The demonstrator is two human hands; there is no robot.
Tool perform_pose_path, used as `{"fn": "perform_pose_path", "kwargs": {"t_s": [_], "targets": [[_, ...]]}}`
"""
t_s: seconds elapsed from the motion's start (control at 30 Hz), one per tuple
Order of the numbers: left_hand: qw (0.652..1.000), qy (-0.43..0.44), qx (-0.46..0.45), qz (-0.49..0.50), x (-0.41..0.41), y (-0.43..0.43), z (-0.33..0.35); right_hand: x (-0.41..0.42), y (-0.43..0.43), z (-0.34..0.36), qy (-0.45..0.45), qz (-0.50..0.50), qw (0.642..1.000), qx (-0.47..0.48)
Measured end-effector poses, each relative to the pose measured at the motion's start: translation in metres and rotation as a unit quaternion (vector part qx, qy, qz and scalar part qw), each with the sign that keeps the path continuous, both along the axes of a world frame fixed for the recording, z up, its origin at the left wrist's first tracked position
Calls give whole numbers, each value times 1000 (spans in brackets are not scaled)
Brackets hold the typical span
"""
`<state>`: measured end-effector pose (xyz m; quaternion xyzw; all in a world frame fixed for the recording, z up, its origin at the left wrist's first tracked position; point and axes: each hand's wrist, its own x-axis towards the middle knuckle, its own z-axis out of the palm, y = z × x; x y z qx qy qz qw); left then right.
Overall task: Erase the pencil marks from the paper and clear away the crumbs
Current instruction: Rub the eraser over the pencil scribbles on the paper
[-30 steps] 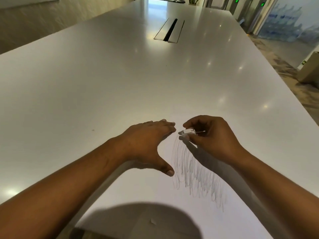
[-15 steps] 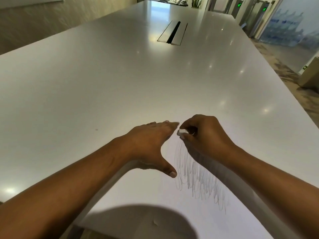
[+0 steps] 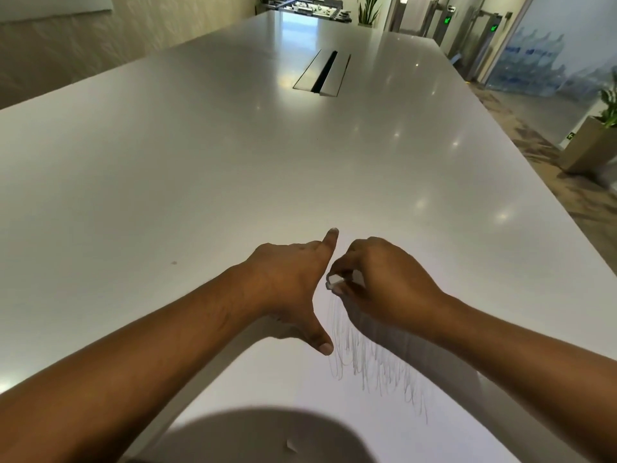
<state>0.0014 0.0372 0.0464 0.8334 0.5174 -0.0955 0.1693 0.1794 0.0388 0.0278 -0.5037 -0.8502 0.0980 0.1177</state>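
Note:
A white sheet of paper (image 3: 267,389) lies on the white table (image 3: 167,178) in front of me. Grey pencil scribbles (image 3: 374,362) run across it below my right hand. My left hand (image 3: 293,285) lies flat on the paper with fingers straight and thumb spread, holding the sheet down. Beside it my right hand (image 3: 377,279) pinches a small white eraser (image 3: 334,280) between thumb and fingers, at the top end of the scribbles. The two hands nearly touch. A small scrap or crease (image 3: 291,446) shows on the paper near the bottom edge of the view.
A long cable slot (image 3: 322,73) with metal flaps sits in the table's middle, far ahead. The table's right edge drops to a patterned floor, where a planter (image 3: 587,145) stands. Shadow of my head covers the near part of the paper.
My right hand has drawn the eraser nearer to me and against the left hand. My left index finger now points forward. The camera has tilted up a little.

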Motion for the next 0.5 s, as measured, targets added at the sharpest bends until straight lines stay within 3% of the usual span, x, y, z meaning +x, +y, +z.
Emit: {"fn": "perform_pose_path", "kwargs": {"t_s": [0.17,0.37,0.5], "targets": [[1000,19,3,1,3,-1,5,7,25,2,14,-61,998,29],[1000,24,5,-9,3,2,1,1,-11,1,-13,31,999,10],[999,35,5,-6,4,1,4,8,17,4,-20,-37,998,55]]}}
